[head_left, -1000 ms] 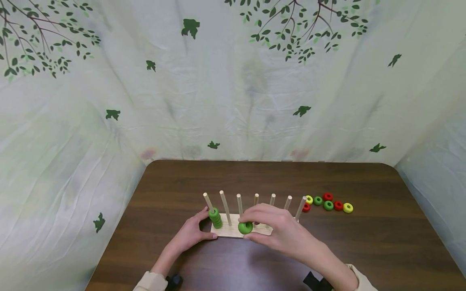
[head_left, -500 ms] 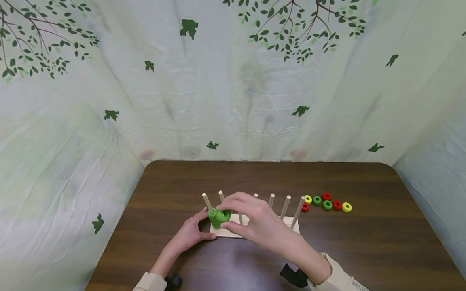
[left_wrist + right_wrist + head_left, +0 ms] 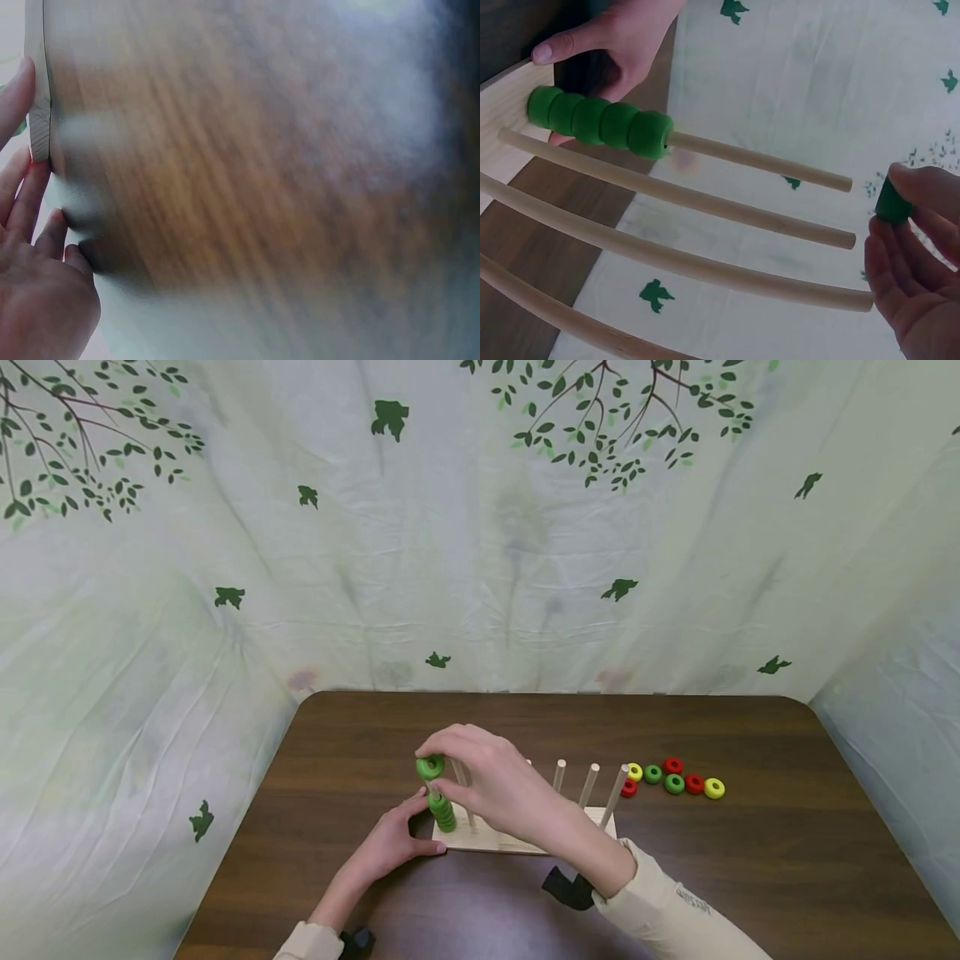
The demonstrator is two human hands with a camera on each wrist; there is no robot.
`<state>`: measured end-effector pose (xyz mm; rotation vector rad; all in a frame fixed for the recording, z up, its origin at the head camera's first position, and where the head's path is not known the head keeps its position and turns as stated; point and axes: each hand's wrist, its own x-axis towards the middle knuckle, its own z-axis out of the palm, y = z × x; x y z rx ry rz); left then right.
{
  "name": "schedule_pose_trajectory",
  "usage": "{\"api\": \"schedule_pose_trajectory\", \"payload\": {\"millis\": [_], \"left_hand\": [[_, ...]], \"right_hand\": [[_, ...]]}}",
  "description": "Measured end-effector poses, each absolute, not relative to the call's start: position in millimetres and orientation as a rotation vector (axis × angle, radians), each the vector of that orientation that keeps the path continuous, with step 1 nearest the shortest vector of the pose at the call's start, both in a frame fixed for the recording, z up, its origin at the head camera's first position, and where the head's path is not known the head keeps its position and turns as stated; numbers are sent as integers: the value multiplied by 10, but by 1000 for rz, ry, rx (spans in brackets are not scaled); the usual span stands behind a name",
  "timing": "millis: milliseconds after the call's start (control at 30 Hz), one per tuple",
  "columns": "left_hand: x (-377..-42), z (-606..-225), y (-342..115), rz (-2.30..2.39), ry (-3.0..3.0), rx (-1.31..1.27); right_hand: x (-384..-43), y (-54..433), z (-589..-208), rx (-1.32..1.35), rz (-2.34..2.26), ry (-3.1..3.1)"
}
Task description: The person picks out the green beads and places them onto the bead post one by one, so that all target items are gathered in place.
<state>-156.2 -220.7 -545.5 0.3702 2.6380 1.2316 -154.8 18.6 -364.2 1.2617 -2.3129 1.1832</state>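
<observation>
A pale wooden peg board (image 3: pixel 487 839) with a row of upright pegs stands on the table. My left hand (image 3: pixel 393 842) holds the board's left end, thumb at the front corner and fingers round the far side; the left wrist view shows fingertips on the board's edge (image 3: pixel 39 112). Several green rings (image 3: pixel 604 120) are stacked on the leftmost peg (image 3: pixel 757 161). Between thumb and fingers, my right hand (image 3: pixel 498 781) pinches another green ring (image 3: pixel 430 767) at the top of that peg. In the right wrist view this ring (image 3: pixel 893 201) is just beyond the peg's tip.
Loose red, green and yellow rings (image 3: pixel 674 783) lie on the brown table (image 3: pixel 750 860) to the right of the board. Bare pegs (image 3: pixel 590 785) rise along its right part. Behind the table hangs a pale cloth (image 3: pixel 480 568) with printed leaves and birds.
My right hand has carried the green ring leftward from the middle pegs, past the stack, and up to the leftmost peg's top. The left hand has kept its hold on the board.
</observation>
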Motion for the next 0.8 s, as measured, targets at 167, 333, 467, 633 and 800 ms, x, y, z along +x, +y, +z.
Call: {"api": "schedule_pose_trajectory", "payload": {"millis": [167,333,467,633,800], "left_hand": [[-1567,-5466,-2204,1245,2633,369],[-1567,-5478,-2206,1247,2634,353],[-1567,-5483,-2212,1240,2631,340],[-1567,-5472,-2214,1212,2631,329],[-1566,-5470,-2208,1210,2632,327]], "right_hand": [[-1633,128,-3616,1285,1120,-2372],[-1691,91,-3586,1317,1054,-2476],[-1732,56,-3570,1319,997,-2566],[-1761,8,-3544,1289,959,-2668],[-1781,-33,-3547,1255,956,-2738]]}}
